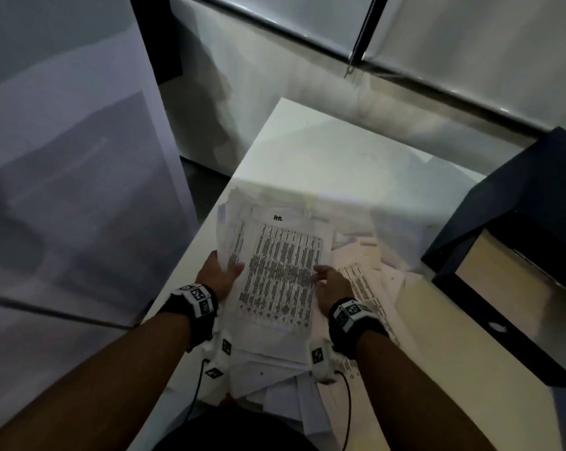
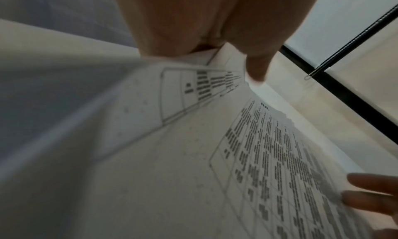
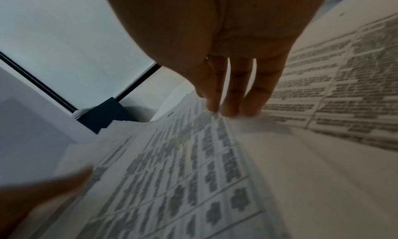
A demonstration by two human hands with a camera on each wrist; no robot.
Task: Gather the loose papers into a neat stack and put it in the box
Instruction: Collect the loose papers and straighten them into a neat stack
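Two forearms enter from the bottom of the head view, each with a black wrist strap carrying white marker blocks. Between them a stack of papers lies at lower centre of the frame on a white surface, its top sheet printed with a dense table and a small handwritten mark near the far margin. The left hand grips the stack's left edge: its thumb lies on top, and the other fingers are hidden below the sheets. The left wrist view shows the thumb pressed onto the paper edge. The right hand stands at the stack's right edge with fingers straight and close together; in the right wrist view the fingertips press on that edge, while the thumb is not clearly visible.

Loose sheets, some printed and some pale pink, spread to the right of and beneath the stack, overlapping untidily, and a few overhang the near edge of the surface. Farther right, at mid-right of the frame, stands a dark blue box with a tan interior, well apart from both hands. Beyond the surface, across the upper frame, run pale panels with a dark rail.
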